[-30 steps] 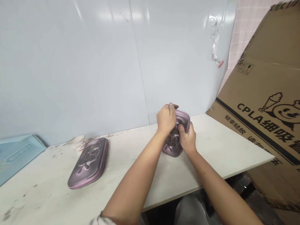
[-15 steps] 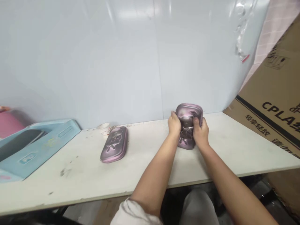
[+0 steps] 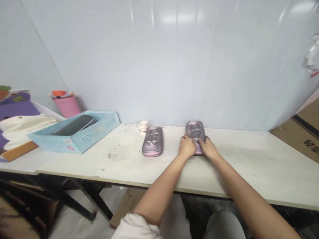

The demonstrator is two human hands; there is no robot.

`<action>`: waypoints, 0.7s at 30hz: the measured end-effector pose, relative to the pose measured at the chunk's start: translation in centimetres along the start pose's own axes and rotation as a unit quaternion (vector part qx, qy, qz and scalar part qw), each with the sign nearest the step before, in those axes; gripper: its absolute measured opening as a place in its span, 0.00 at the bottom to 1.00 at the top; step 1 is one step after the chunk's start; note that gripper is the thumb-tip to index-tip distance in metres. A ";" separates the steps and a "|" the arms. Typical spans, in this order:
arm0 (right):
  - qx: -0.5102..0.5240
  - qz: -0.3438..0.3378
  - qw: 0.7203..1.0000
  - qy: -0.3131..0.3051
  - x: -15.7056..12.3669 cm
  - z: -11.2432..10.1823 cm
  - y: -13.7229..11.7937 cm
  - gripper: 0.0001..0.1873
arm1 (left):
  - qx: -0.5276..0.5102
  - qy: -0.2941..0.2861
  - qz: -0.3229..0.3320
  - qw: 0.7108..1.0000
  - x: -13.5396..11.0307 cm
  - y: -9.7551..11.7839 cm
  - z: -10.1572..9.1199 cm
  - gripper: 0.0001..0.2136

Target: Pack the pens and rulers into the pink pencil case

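A pinkish-purple zippered pencil case (image 3: pixel 195 128) with a raised figure on its lid lies flat on the white table (image 3: pixel 124 169). My left hand (image 3: pixel 187 146) grips its near left side, thumb on the lid. On its near right side my right hand (image 3: pixel 208 147) holds it the same way, fingers round the edge. The case's near part is partly hidden by both hands. A second, matching pencil case (image 3: pixel 153 141) lies to the left, apart from my hands.
Behind the left case stands a small paper cup (image 3: pixel 143 125). Farther left are a light-blue open box (image 3: pixel 99 132) with a dark case inside, a pink container (image 3: pixel 67 105) and white cloth (image 3: pixel 25 127). A cardboard box (image 3: pixel 299 132) leans at the right; a pale wall (image 3: pixel 159 73) rises behind.
The held pencil case has gone from raised and tilted up to lying flat on the table, my hands now at its near end. The view has turned left.
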State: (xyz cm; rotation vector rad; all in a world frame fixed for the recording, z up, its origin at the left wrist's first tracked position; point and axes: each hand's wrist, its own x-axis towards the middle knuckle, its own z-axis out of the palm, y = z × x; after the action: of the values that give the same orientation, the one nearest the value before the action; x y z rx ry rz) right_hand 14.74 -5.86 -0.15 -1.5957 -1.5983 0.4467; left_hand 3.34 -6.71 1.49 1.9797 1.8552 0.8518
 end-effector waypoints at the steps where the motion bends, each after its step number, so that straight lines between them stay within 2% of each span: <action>1: -0.006 -0.009 1.000 -0.018 0.0 1.4 -1.2 0.24 | 0.019 -0.005 0.002 1.000 -0.1 -1.4 -1.4 0.22; 4: -0.025 -0.036 0.997 -0.062 -0.2 5.1 -4.2 0.25 | 0.060 -0.027 0.003 0.998 -0.6 -5.1 -5.6 0.22; 6: -0.038 -0.051 0.995 -0.079 -0.5 6.7 -5.6 0.26 | 0.078 -0.017 0.029 0.996 -0.9 -7.2 -8.4 0.20; 7: -0.055 -0.064 0.993 -0.082 -0.6 7.3 -6.3 0.26 | 0.093 0.006 0.056 0.994 -0.9 -8.2 -9.9 0.18; 9: -0.109 -0.107 0.985 -0.079 -1.0 8.0 -7.6 0.26 | 0.118 0.088 0.089 0.985 -0.8 -10.1 -12.6 0.18; 11: -0.173 -0.173 0.966 -0.086 -1.5 8.6 -9.1 0.24 | 0.141 0.150 0.042 0.978 -0.4 -12.3 -14.9 0.18; 12: -0.199 -0.207 0.953 -0.097 -1.8 8.9 -10.0 0.22 | 0.150 0.148 -0.002 0.977 -0.1 -13.4 -15.7 0.19; 14: -0.232 -0.264 0.927 -0.129 -2.6 9.8 -11.7 0.20 | 0.142 0.085 -0.095 0.982 0.7 -15.7 -16.6 0.22; 16: -0.251 -0.298 0.908 -0.153 -3.4 10.7 -13.1 0.19 | 0.114 0.000 -0.151 0.982 1.5 -17.7 -16.7 0.26; 18: -0.257 -0.314 0.899 -0.166 -4.1 11.3 -13.8 0.19 | 0.065 -0.060 -0.169 0.982 2.0 -19.1 -16.5 0.28; 21: -0.242 -0.344 0.886 -0.196 -4.4 10.8 -13.9 0.20 | -0.091 -0.127 -0.180 0.971 2.1 -19.9 -16.5 0.27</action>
State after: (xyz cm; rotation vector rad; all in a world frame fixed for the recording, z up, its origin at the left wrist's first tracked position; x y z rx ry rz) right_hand -3.01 -8.73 2.36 -1.1722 -2.5998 -0.0368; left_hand -22.49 -5.18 3.17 1.4994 1.8314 0.6037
